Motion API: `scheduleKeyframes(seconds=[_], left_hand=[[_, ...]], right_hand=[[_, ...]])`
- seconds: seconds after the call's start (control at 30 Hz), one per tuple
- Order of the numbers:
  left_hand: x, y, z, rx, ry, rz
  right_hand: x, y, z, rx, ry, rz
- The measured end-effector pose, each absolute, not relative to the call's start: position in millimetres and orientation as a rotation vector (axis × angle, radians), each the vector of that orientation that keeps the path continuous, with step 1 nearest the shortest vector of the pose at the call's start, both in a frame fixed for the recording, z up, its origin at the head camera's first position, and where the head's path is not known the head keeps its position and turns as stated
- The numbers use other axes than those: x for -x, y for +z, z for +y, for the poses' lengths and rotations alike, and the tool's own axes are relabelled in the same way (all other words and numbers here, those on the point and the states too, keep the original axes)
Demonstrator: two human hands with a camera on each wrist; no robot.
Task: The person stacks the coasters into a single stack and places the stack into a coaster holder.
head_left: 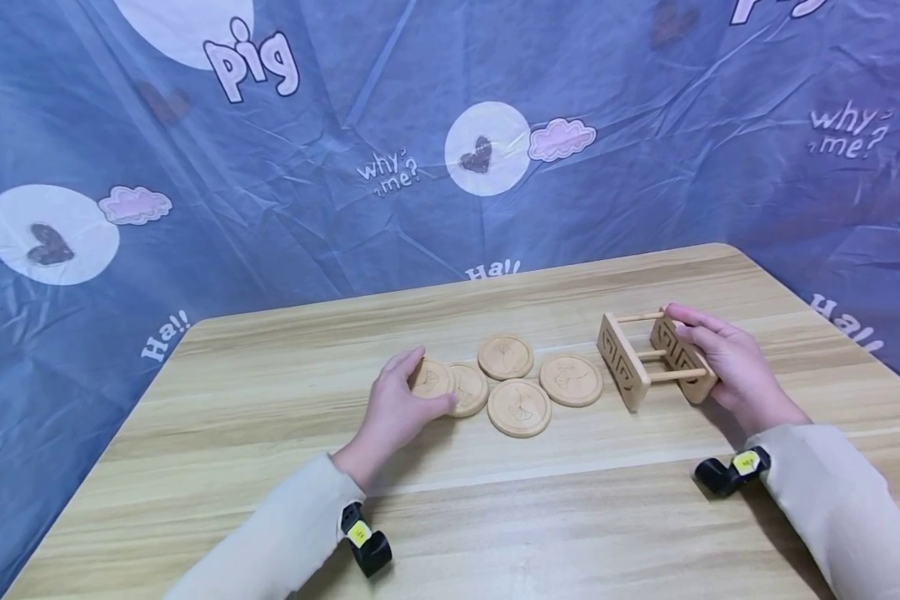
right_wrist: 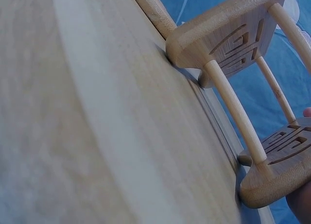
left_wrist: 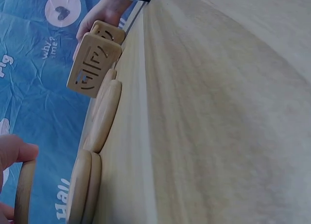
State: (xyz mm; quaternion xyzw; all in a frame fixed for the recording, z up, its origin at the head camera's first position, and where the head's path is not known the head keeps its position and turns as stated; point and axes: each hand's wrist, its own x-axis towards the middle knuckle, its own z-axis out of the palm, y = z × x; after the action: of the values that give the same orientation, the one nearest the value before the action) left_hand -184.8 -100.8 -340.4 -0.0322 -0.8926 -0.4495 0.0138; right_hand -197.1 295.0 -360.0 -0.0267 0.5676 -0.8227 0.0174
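My left hand (head_left: 401, 404) pinches a round wooden coaster (head_left: 432, 379) between thumb and fingers, lifted off the table; its rim (left_wrist: 24, 192) shows in the left wrist view. Just right of it lies another coaster (head_left: 471, 392), partly hidden by the held one. In the left wrist view, two coasters (left_wrist: 77, 190) lie one against the other. Further right is a wooden coaster rack (head_left: 622, 362) with two cut-out side panels joined by round rods (right_wrist: 238, 110). My right hand (head_left: 731, 362) grips its right panel (right_wrist: 282, 178) from the outside.
Between hand and rack, more coasters lie flat: one at the back (head_left: 506, 357), one in front (head_left: 520, 408) and one beside the rack (head_left: 571, 380). They have engraved leaf-like lines. A blue printed cloth (head_left: 307, 217) hangs behind the wooden table (head_left: 540, 517).
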Motion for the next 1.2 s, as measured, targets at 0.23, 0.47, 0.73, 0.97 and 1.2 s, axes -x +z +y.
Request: scheduleKeyframes(seconds=[0.23,0.47,0.73,0.97,1.2], left_hand=[[189.7,-334.0,-92.1,0.125,-1.446,-2.776],[194.9,-332.2,-83.8,0.163,-1.45,-2.781],[198.9,-332.9,-75.1,0.193,-1.414,-2.825],[201.9,-338.1,-67.9,0.201,-1.435,-2.827],[206.6,-345.9,-64.9,0.182,-1.439,-2.851]], right_hand=[[197.5,-360.3,295.4,0.08,-2.559,1.763],[197.1,-359.8,295.1,0.082,-2.566,1.751],[197.7,-361.1,294.7,0.098,-2.58,1.74],[197.1,-359.9,295.2,0.078,-2.549,1.777],[197.5,-358.6,294.9,0.061,-2.556,1.771]])
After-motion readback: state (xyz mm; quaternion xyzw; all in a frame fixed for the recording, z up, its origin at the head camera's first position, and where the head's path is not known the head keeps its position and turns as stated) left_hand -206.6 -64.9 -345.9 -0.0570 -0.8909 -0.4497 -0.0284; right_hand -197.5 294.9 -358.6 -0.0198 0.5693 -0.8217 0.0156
